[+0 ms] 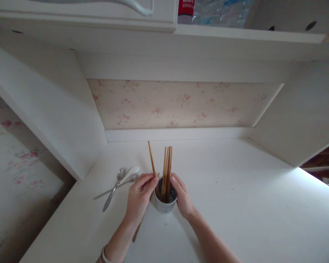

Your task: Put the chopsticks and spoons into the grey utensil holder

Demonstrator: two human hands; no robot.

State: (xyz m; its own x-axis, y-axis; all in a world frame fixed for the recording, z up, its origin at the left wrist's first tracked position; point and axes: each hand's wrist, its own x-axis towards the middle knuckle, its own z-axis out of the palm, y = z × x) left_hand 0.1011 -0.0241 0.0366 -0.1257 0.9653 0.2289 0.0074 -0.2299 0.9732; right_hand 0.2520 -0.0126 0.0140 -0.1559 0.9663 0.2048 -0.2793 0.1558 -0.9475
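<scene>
A small white cup (164, 206) stands on the white counter (235, 204) and holds several wooden chopsticks (167, 168) upright. My left hand (139, 197) pinches one chopstick (151, 159) that leans left at the cup's rim. My right hand (183, 199) wraps the cup's right side with curled fingers. Another chopstick (137, 232) lies on the counter, partly hidden under my left wrist.
Two metal spoons (115, 188) and a white ceramic spoon (130, 171) lie on the counter left of the cup. White cabinet walls stand on both sides, a floral back panel (175, 104) behind, and a shelf with bottles (216, 11) overhead.
</scene>
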